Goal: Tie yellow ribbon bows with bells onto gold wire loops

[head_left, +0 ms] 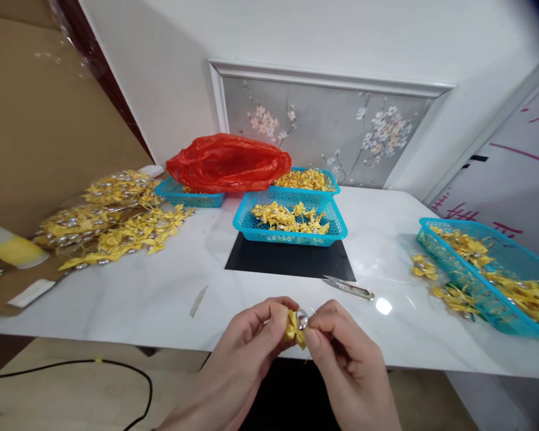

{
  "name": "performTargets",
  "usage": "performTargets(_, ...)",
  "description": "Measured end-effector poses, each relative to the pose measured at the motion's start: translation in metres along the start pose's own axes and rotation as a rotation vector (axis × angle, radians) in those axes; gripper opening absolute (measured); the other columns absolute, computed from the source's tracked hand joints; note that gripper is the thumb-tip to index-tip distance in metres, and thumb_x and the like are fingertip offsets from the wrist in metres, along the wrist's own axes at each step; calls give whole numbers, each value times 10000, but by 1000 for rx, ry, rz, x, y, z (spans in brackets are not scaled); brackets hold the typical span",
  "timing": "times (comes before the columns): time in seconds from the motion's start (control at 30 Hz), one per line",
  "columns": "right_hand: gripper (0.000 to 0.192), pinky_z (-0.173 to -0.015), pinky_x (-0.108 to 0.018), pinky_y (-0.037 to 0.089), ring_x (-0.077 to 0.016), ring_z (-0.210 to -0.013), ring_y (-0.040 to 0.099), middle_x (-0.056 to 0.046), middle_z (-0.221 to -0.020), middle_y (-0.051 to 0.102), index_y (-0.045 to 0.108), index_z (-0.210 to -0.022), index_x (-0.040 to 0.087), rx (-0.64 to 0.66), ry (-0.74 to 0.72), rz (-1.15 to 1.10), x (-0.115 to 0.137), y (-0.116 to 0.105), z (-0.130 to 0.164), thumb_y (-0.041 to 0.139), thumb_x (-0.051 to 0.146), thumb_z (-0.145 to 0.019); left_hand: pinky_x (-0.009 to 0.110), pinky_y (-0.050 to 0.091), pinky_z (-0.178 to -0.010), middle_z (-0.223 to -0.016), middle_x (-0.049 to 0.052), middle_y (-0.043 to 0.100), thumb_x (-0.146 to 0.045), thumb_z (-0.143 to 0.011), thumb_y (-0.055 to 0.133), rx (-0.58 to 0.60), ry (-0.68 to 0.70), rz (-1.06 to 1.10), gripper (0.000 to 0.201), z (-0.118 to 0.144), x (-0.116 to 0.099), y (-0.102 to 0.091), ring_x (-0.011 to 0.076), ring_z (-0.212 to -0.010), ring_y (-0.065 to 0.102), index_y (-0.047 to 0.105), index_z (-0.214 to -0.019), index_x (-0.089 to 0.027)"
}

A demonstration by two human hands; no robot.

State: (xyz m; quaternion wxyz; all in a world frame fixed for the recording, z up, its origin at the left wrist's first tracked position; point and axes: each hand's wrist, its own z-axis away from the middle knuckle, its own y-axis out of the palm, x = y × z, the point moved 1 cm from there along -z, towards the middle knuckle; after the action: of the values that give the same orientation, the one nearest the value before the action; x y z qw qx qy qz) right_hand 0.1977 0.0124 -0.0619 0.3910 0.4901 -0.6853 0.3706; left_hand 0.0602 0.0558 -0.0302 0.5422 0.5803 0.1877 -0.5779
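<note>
Close to the table's front edge, a yellow ribbon flower [291, 329] with a shiny silver bead [302, 319] is held between both hands. My left hand [256, 341] grips the ribbon petals with thumb and fingers. Thumb and forefinger of my right hand [341, 353] pinch at the flower's right side, touching the bead. Fine thread-like ends stick out there; exactly what lies between those fingertips is hidden. Beyond my right hand, thread snips [349, 287] lie by the corner of a black mat [287, 257].
A blue basket [291, 239] of yellow flowers overlaps the mat. Behind it are another basket [335, 179] and a red plastic bag [197, 158]. Flower strings [135, 233] pile up at left. At right stands a larger basket [489, 299], with loose flowers [424, 267] beside it.
</note>
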Motion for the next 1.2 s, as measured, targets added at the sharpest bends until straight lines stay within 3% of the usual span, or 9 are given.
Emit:
performTargets(0.1,204,-539,-218,361,-100,-622,470,27,-733,484,580,-798,213,56,26,1,3,-8,-4,520,255,-988,290,483,-827,-970,15,620,-481,-894,643,-48,47,-74,253,2,-4,-3,186,-912,531,705,-896,-235)
performTargets(0.2,226,-532,-221,350,-99,-615,461,24,-734,486,586,-784,206,76,49,6,6,-13,-6,524,280,-989,258,471,-692,-880,5,616,-525,-852,676,-23,35,-129,299,2,-8,-7,176,-834,531,696,-978,-254)
performTargets(0.4,296,-558,-235,340,-108,-626,439,18,-723,481,593,-742,191,129,140,-63,12,-10,-10,531,349,-984,204,401,-616,-713,-32,564,-365,-818,765,28,14,-157,175,-2,-9,-9,119,-680,468,682,-847,-214)
performTargets(0.63,384,-561,-222,326,-98,-614,388,35,-693,434,539,-690,185,154,333,-364,10,-3,-14,553,451,-967,220,400,-617,-697,-39,546,-388,-794,784,52,1,-108,206,-1,-8,-9,116,-654,450,697,-878,-221)
performTargets(0.77,350,-563,-216,350,-105,-629,420,17,-722,496,593,-760,185,80,317,-270,11,-4,-14,544,466,-962,221,385,-586,-672,-31,548,-373,-830,748,41,32,-229,210,-3,-11,-13,120,-633,440,659,-755,-199)
performTargets(0.9,291,-497,-209,337,-94,-568,397,9,-767,550,659,-907,204,-2,295,-175,10,-13,-12,556,474,-944,221,366,-583,-667,-34,537,-389,-828,740,-22,29,-208,256,-3,-16,-14,121,-622,423,621,-713,-193)
performTargets(1.03,200,-507,-215,370,-104,-584,455,10,-751,534,653,-802,199,58,265,-99,9,-12,-10,632,376,-893,234,359,-613,-690,-27,518,-390,-844,717,-25,49,-215,271,-1,-17,-12,135,-653,400,594,-709,-190)
performTargets(1.2,200,-524,-236,366,-111,-595,448,11,-716,501,652,-742,193,-22,162,-16,11,1,-8,622,311,-901,256,340,-635,-670,-34,451,-398,-884,657,-15,101,-284,303,2,-18,-7,151,-669,364,543,-688,-198)
